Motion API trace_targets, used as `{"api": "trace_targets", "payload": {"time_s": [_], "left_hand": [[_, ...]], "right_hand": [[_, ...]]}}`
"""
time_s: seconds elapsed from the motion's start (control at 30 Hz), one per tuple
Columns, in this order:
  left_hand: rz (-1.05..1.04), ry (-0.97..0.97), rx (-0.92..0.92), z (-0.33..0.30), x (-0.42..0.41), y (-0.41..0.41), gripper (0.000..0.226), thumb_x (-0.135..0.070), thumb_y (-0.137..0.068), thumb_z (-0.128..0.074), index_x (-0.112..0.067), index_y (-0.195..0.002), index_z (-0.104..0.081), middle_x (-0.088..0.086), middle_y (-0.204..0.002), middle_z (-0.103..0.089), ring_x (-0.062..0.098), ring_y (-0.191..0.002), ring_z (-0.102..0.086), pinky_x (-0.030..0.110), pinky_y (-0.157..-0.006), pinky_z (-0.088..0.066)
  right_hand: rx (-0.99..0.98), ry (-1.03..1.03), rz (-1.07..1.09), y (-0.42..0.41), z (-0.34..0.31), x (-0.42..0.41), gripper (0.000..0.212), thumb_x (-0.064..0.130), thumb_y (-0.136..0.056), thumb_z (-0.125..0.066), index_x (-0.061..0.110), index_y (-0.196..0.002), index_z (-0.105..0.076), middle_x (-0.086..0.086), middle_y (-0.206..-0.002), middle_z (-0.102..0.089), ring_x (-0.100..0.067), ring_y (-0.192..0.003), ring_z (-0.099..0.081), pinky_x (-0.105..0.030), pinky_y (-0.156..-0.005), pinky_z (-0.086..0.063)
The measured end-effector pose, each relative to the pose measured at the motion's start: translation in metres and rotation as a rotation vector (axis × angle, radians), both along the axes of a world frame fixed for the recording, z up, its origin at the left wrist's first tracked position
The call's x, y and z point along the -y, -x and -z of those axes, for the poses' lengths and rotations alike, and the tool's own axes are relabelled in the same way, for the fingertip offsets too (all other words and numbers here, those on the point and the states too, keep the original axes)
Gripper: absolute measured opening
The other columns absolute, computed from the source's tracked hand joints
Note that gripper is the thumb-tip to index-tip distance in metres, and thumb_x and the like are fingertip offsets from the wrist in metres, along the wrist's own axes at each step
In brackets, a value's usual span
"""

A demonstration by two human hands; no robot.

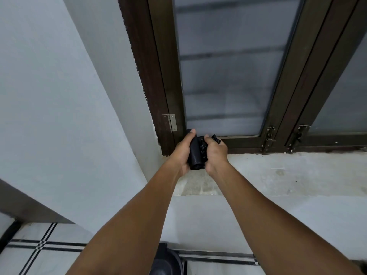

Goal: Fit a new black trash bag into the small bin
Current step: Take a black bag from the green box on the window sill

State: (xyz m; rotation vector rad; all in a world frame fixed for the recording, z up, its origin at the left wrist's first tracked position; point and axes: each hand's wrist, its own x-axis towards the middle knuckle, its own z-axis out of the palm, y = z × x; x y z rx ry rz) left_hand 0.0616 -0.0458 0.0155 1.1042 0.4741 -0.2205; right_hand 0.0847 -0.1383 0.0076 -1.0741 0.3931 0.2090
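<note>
Gripping a black roll [195, 153] of bags over the window sill [288, 171], both hands are busy up by the window [228, 66]. The left hand [181, 153] is wrapped round the roll, thumb laid along its top end; the right hand [215, 152] is closed on a crumpled black bag [204, 145] at the roll's side, a loose tuft of it poking out just beyond the knuckles toward the glass. Whether that bag is already free of the roll I cannot tell.

Risks, as I judge them: a hard tug could tear the thin film off its perforation or rip the bag itself; a slack left grip could let the roll spin out several bags, or drop to the floor [43, 253]. The bin [165, 261] sits well below the roll, down on the floor near the frame's bottom edge, only its dark rim showing between the forearms, so the bag has a way to travel and must be shaken open first.

Counting: one roll, one loose bag, one bin, two hands, two window panes in view, one hinge [171, 122] left of the roll, two latches [269, 138] to its right.
</note>
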Motion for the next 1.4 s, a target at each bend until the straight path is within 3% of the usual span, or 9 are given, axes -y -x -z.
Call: {"api": "trace_targets", "payload": {"time_s": [0.27, 0.4, 0.53, 0.67, 0.83, 0.97, 1.03, 1.2, 1.4], "left_hand": [[-0.127, 0.172, 0.047, 0.006, -0.003, 0.0, 0.062, -0.057, -0.091, -0.066, -0.011, -0.133, -0.062, 0.018, -0.114, -0.076, 0.031, -0.099, -0.076, 0.041, -0.076, -0.063], [-0.064, -0.048, 0.037, 0.011, -0.013, -0.006, 0.061, -0.062, -0.087, -0.068, -0.017, -0.128, -0.065, 0.015, -0.115, -0.075, 0.032, -0.101, -0.075, 0.048, -0.09, -0.061], [0.027, -0.253, -0.002, 0.009, -0.025, -0.01, 0.061, -0.067, -0.083, -0.068, -0.019, -0.121, -0.069, 0.012, -0.112, -0.076, 0.031, -0.104, -0.073, 0.049, -0.098, -0.057], [0.107, -0.38, -0.002, 0.01, -0.024, -0.01, 0.064, -0.068, -0.085, -0.066, -0.016, -0.122, -0.068, 0.01, -0.113, -0.076, 0.028, -0.104, -0.073, 0.046, -0.099, -0.056], [0.153, -0.333, 0.023, 0.017, -0.021, -0.007, 0.059, -0.059, -0.093, -0.063, -0.009, -0.124, -0.068, 0.012, -0.114, -0.076, 0.027, -0.104, -0.074, 0.042, -0.097, -0.057], [0.136, -0.282, 0.018, 0.014, -0.016, -0.01, 0.065, -0.061, -0.088, -0.068, -0.007, -0.126, -0.065, 0.018, -0.113, -0.075, 0.033, -0.1, -0.075, 0.044, -0.085, -0.062], [0.105, -0.221, 0.015, 0.011, -0.015, -0.012, 0.072, -0.062, -0.084, -0.072, -0.007, -0.129, -0.062, 0.02, -0.114, -0.074, 0.035, -0.098, -0.076, 0.046, -0.079, -0.063], [0.1, -0.075, 0.02, 0.011, -0.017, -0.014, 0.073, -0.065, -0.083, -0.07, -0.007, -0.128, -0.066, 0.022, -0.12, -0.072, 0.037, -0.108, -0.072, 0.054, -0.094, -0.058], [0.067, -0.042, 0.034, 0.016, -0.02, -0.015, 0.076, -0.065, -0.079, -0.074, -0.008, -0.128, -0.067, 0.023, -0.124, -0.07, 0.039, -0.111, -0.071, 0.058, -0.099, -0.054]], "right_hand": [[-0.083, -0.157, 0.075, 0.0, -0.006, 0.001, 0.012, 0.021, -0.098, -0.067, 0.016, -0.099, -0.057, -0.015, -0.106, -0.067, -0.034, -0.099, -0.068, -0.059, -0.085, -0.059], [0.056, 0.138, -0.161, -0.002, 0.0, 0.014, 0.017, 0.031, -0.098, -0.066, 0.015, -0.104, -0.064, -0.012, -0.107, -0.073, -0.031, -0.1, -0.071, -0.051, -0.092, -0.059], [0.106, 0.394, -0.619, -0.008, 0.004, 0.036, 0.054, 0.054, -0.084, -0.076, 0.011, -0.115, -0.07, -0.009, -0.104, -0.078, -0.027, -0.101, -0.074, -0.039, -0.087, -0.059], [0.109, 0.584, -0.725, -0.017, 0.003, 0.045, 0.068, 0.068, -0.075, -0.075, 0.011, -0.112, -0.072, -0.009, -0.104, -0.078, -0.026, -0.098, -0.074, -0.041, -0.095, -0.058], [0.086, 0.69, -0.81, -0.016, -0.008, 0.053, 0.055, 0.063, -0.089, -0.065, 0.01, -0.104, -0.07, -0.008, -0.094, -0.076, -0.021, -0.081, -0.069, -0.027, -0.061, -0.049], [0.02, 0.449, -0.756, -0.011, -0.004, 0.048, 0.036, 0.05, -0.097, -0.063, 0.014, -0.099, -0.063, -0.001, -0.071, -0.068, -0.012, -0.057, -0.063, -0.023, -0.045, -0.042], [-0.015, 0.309, -0.714, -0.007, -0.002, 0.043, 0.036, 0.047, -0.097, -0.064, 0.013, -0.105, -0.065, -0.007, -0.083, -0.071, -0.018, -0.069, -0.066, -0.03, -0.056, -0.048], [-0.011, 0.006, -0.591, -0.001, 0.002, 0.033, 0.039, 0.038, -0.098, -0.065, 0.007, -0.121, -0.068, -0.021, -0.115, -0.074, -0.035, -0.108, -0.07, -0.05, -0.1, -0.054], [-0.013, -0.091, -0.495, 0.006, 0.007, 0.024, 0.035, 0.035, -0.099, -0.064, 0.007, -0.12, -0.069, -0.019, -0.113, -0.074, -0.033, -0.103, -0.072, -0.047, -0.093, -0.058]]}}
